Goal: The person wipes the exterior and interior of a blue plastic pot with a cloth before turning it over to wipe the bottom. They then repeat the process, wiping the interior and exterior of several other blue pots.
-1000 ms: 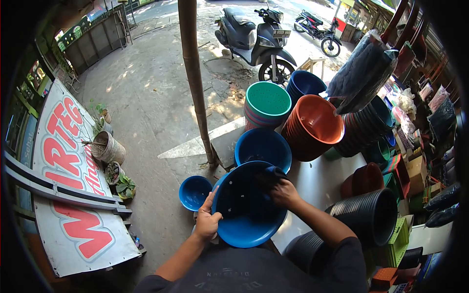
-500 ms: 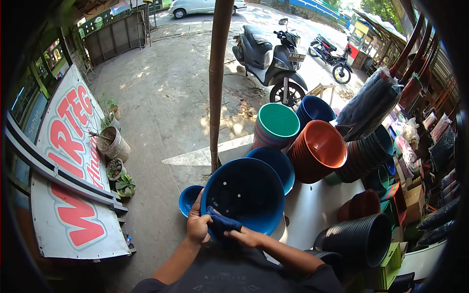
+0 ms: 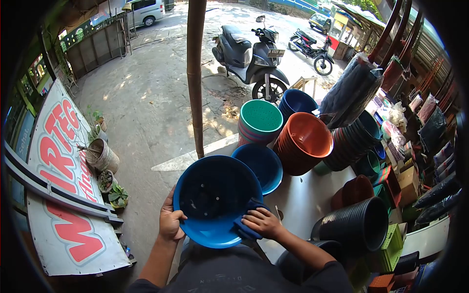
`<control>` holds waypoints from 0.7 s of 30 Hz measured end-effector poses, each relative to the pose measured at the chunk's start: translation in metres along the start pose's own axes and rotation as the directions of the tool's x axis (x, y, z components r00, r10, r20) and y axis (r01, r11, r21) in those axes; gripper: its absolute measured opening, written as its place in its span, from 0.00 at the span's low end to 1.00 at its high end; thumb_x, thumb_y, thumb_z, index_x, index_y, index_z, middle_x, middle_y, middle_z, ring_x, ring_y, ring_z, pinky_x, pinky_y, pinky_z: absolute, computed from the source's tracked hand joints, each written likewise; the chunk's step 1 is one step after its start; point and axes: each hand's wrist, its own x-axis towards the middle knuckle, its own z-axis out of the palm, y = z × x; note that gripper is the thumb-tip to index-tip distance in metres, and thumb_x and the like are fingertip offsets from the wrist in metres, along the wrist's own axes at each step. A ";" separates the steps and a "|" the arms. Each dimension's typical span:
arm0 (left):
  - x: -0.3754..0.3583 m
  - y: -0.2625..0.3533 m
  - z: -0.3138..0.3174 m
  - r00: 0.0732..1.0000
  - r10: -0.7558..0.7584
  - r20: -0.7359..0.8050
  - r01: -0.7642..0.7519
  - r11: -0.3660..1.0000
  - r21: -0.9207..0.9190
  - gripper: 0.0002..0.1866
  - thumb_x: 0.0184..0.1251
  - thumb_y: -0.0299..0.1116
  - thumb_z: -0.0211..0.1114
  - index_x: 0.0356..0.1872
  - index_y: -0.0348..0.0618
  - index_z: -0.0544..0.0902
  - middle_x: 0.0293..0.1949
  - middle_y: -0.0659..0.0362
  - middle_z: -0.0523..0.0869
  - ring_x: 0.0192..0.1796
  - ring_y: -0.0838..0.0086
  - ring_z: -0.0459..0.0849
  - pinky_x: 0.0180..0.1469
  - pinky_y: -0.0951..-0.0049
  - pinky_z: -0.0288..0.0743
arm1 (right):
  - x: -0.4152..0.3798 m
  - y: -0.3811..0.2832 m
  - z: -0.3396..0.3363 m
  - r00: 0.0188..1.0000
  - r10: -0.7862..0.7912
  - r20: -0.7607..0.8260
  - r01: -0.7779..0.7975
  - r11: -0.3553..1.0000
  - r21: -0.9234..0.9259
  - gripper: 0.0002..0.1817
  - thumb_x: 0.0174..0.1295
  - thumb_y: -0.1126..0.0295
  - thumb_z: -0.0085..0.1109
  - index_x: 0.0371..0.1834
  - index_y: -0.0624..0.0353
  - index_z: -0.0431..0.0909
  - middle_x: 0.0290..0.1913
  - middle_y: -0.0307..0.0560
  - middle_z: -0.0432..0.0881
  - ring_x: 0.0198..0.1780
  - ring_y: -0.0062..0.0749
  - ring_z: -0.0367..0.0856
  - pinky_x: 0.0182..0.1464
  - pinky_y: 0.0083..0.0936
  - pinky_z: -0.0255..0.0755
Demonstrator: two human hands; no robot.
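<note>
A large blue plastic tub (image 3: pixel 215 233) is tilted towards me in front of my chest, with several small pale spots in its dark bottom. My left hand (image 3: pixel 171 220) grips its left rim, thumb over the edge and fingers behind the outer wall. At the near right rim, my right hand (image 3: pixel 264 222) presses a dark blue cloth (image 3: pixel 245 228) against the tub, with the cloth bunched under the fingers. Just beyond the tub sits another blue tub (image 3: pixel 261 166), partly covered by it.
Stacks of orange buckets (image 3: pixel 308 134), green perforated baskets (image 3: pixel 261 116) and black buckets (image 3: pixel 356 224) stand to the right. A bamboo post (image 3: pixel 194 78) rises ahead. Potted plants (image 3: pixel 102 155) and a banner (image 3: pixel 63 171) line the left; a scooter (image 3: pixel 251 53) is parked beyond.
My right hand and the cloth have moved from the tub's near left rim to its right rim. My left hand has shifted left with the tub. The small blue bowl is no longer visible.
</note>
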 end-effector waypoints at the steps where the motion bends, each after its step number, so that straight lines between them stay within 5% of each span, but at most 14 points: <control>1: 0.002 -0.001 0.000 1.000 0.023 0.009 -0.023 1.000 0.021 0.48 0.38 0.05 0.44 0.72 0.42 0.70 0.67 0.49 0.76 0.68 0.62 0.77 0.64 0.69 0.77 | -0.001 0.003 -0.004 0.999 -0.023 -0.035 0.021 0.999 -0.037 0.18 0.61 0.63 0.59 0.55 0.46 0.79 0.52 0.36 0.84 0.59 0.31 0.80 0.66 0.33 0.65; 6: 0.005 0.001 0.005 0.995 0.093 -0.035 -0.088 0.989 0.117 0.44 0.49 0.08 0.45 0.75 0.39 0.62 0.70 0.48 0.72 0.69 0.62 0.75 0.69 0.65 0.72 | 0.006 -0.017 0.001 0.999 0.000 -0.037 -0.003 0.997 -0.082 0.16 0.62 0.63 0.58 0.53 0.46 0.81 0.51 0.34 0.84 0.57 0.29 0.80 0.64 0.32 0.65; 8: -0.001 -0.009 0.012 0.985 0.148 -0.093 -0.137 0.985 0.107 0.41 0.55 0.10 0.46 0.76 0.38 0.58 0.70 0.47 0.71 0.69 0.61 0.74 0.70 0.64 0.71 | 0.017 -0.028 0.006 0.983 0.132 -0.128 -0.129 0.991 0.029 0.15 0.61 0.64 0.58 0.51 0.47 0.83 0.51 0.34 0.85 0.56 0.29 0.81 0.64 0.31 0.64; 10: -0.020 -0.041 0.007 0.961 0.077 -0.264 -0.039 0.989 0.145 0.40 0.60 0.14 0.51 0.77 0.36 0.54 0.69 0.49 0.70 0.68 0.64 0.73 0.69 0.66 0.69 | 0.033 -0.050 0.011 0.974 0.198 -0.115 -0.185 0.976 0.112 0.15 0.60 0.65 0.57 0.50 0.49 0.84 0.51 0.35 0.86 0.56 0.29 0.81 0.64 0.30 0.63; 12: -0.036 -0.086 -0.006 0.926 0.017 -0.377 0.103 0.950 0.294 0.33 0.60 0.15 0.54 0.70 0.35 0.64 0.58 0.53 0.77 0.58 0.66 0.79 0.63 0.68 0.73 | 0.047 -0.072 0.019 0.940 0.308 -0.148 -0.283 0.944 0.168 0.17 0.59 0.65 0.56 0.52 0.51 0.83 0.52 0.36 0.86 0.55 0.29 0.81 0.62 0.29 0.64; 15: -0.040 -0.094 -0.024 0.911 -0.096 -0.402 0.207 0.948 0.243 0.30 0.60 0.15 0.55 0.67 0.33 0.66 0.58 0.52 0.77 0.57 0.66 0.80 0.62 0.67 0.73 | 0.061 -0.094 0.025 0.915 0.374 -0.154 -0.346 0.921 0.181 0.18 0.60 0.67 0.55 0.54 0.53 0.82 0.53 0.36 0.85 0.56 0.29 0.81 0.61 0.30 0.65; 21: -0.035 -0.058 -0.013 0.942 -0.075 -0.328 0.188 0.925 0.330 0.33 0.56 0.12 0.52 0.68 0.33 0.64 0.58 0.51 0.77 0.57 0.66 0.80 0.61 0.67 0.74 | 0.041 -0.069 0.030 0.958 0.213 -0.192 -0.191 0.973 0.126 0.19 0.61 0.65 0.56 0.57 0.51 0.80 0.56 0.37 0.84 0.57 0.30 0.80 0.62 0.32 0.66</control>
